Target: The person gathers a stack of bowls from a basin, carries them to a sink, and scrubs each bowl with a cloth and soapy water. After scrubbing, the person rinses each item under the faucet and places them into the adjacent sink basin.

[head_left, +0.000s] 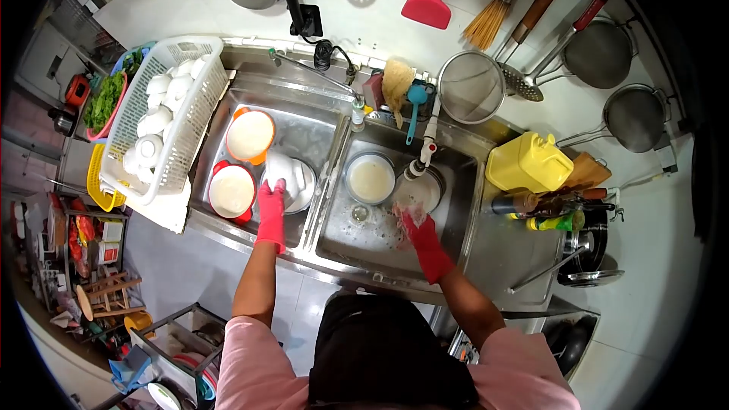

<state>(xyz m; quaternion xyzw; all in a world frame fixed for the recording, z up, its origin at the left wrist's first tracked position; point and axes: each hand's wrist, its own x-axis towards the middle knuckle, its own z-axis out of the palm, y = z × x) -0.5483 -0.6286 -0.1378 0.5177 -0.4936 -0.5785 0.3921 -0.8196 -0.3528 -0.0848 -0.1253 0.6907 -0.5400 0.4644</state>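
My left hand (271, 209), in a red rubber glove, grips the near edge of a white bowl (282, 169), which is slightly blurred. The bowl is over a round metal pot (307, 188) in the left basin. Beside it stand an orange-rimmed pot (250, 135) and a red-handled pot (231, 191), both holding pale liquid. My right hand (416, 231), gloved too, is in the right basin at the near side of a metal bowl (427, 191) under the tap (414, 170). Motion smears its fingers. Another metal bowl (370, 178) of cloudy liquid sits to its left.
Left of the sink (311, 235), a white plastic basket (190, 121) holds several white bowls. A yellow jug (531, 163) and bottles (516, 203) stand at right. Sponges (396, 80) and a blue brush (416, 95) lie behind the basins. Strainers (471, 87) and utensils hang on the wall.
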